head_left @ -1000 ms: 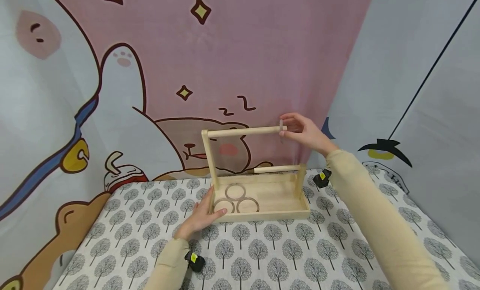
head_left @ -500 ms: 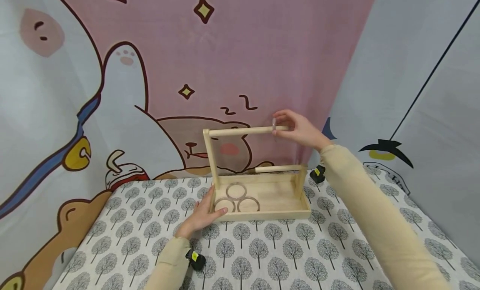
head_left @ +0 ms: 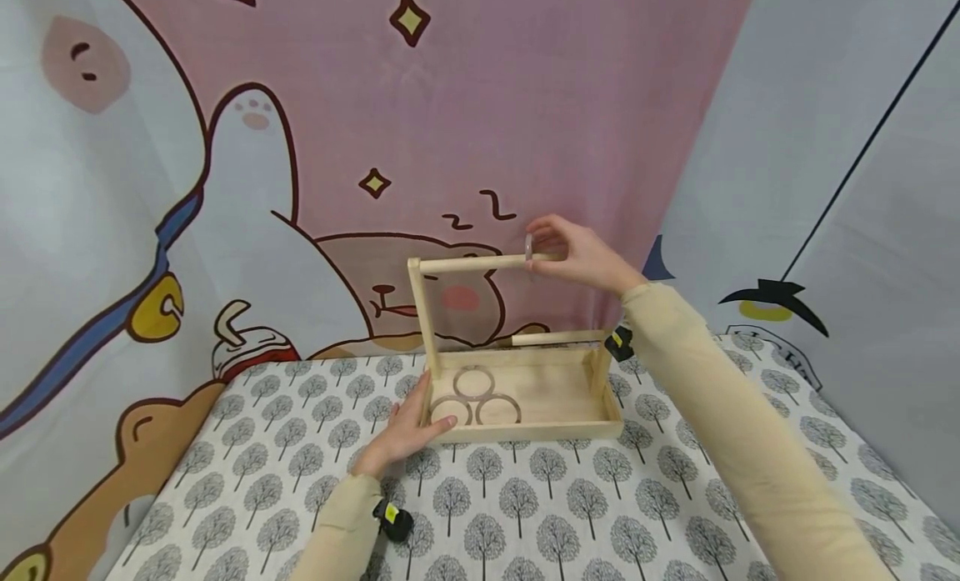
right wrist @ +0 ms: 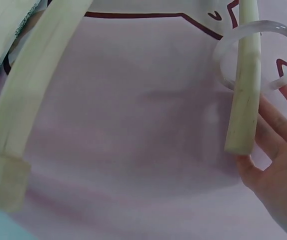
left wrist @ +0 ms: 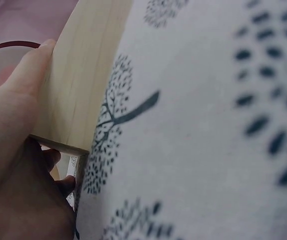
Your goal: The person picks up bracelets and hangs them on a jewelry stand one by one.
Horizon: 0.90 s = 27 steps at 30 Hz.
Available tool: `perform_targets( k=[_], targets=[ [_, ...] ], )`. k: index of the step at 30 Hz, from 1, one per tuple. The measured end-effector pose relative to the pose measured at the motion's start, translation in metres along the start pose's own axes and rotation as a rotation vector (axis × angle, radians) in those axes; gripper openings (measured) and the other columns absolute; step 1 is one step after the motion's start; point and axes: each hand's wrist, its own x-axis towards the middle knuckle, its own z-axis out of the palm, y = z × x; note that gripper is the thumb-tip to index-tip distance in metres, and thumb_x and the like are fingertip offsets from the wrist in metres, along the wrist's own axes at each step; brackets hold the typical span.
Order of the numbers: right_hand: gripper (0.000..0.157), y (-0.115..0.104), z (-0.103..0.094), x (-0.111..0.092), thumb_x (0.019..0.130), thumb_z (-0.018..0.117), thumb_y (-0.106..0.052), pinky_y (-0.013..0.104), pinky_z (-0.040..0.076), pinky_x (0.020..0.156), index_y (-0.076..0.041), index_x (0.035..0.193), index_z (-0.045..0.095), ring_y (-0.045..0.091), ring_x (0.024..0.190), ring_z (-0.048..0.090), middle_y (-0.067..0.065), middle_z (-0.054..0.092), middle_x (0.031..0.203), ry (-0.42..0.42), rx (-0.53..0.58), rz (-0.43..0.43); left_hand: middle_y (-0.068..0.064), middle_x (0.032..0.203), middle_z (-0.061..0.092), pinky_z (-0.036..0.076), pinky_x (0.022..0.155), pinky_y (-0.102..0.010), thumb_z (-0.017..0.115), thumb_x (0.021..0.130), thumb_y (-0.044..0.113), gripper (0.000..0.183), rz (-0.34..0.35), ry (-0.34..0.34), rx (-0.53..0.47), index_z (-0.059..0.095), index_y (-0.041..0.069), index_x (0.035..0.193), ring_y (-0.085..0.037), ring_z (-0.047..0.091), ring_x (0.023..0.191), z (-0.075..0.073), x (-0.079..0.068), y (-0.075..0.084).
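Note:
A pale wooden bangle stand (head_left: pixel 525 433) with a tray base rests on the table. My left hand (head_left: pixel 405 431) grips the tray's front left corner, thumb over the front rim. Its fingers are partly hidden behind the wood in the left wrist view. My right hand (head_left: pixel 585 254) pinches a translucent pale bangle (right wrist: pixel 228 39) by its edge. The stand's upper rod (head_left: pixel 472 264) passes through this bangle, and the rod's free end (right wrist: pixel 242 145) points toward my right palm. Three similar bangles (head_left: pixel 518 408) lie flat in the tray's left part.
A shorter lower rod (head_left: pixel 558 339) reaches leftward from the right post (head_left: pixel 600 368). The left post (head_left: pixel 422 318) carries the upper rod. A tree-print cloth (head_left: pixel 517 498) covers the table, and a cartoon-print curtain (head_left: pixel 562 106) hangs close behind.
My right hand has moved left along the upper rod with the bangle, from near the free end toward the rod's middle. The left hand keeps its hold on the tray corner.

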Motion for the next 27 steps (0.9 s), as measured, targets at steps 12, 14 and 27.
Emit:
perform_targets(
  k=[12,14,27],
  targets=[
    [0.05,-0.008,0.018,0.012,0.084,0.076,-0.016,0.043,0.046,0.097,-0.002,0.126,0.053,0.025,0.114,0.056,0.015,0.061,0.12,-0.012,0.013,-0.062,-0.022,0.157,0.014,0.0,0.105,-0.071,0.066,0.089,0.038,0.095,0.019,0.02,-0.011,0.006,0.002,0.155,-0.044,0.017,0.14,0.002,0.0,0.001],
    [0.049,-0.01,0.023,0.013,0.084,0.075,-0.014,0.042,0.046,0.097,-0.002,0.126,0.053,0.024,0.115,0.056,0.016,0.061,0.121,-0.015,0.026,-0.071,-0.021,0.157,0.014,0.0,0.105,-0.071,0.066,0.09,0.038,0.095,0.02,0.017,-0.013,0.005,0.004,0.155,-0.044,0.017,0.14,0.003,0.0,-0.001],
    [0.054,-0.025,0.055,0.03,0.086,0.074,-0.027,0.039,0.045,0.097,-0.005,0.13,0.052,0.022,0.118,0.054,0.008,0.06,0.123,-0.043,-0.007,-0.054,-0.019,0.158,0.011,-0.001,0.104,-0.071,0.066,0.089,0.038,0.097,0.024,0.008,-0.021,0.003,0.005,0.155,-0.043,0.016,0.141,0.002,0.002,-0.001]
  ],
)
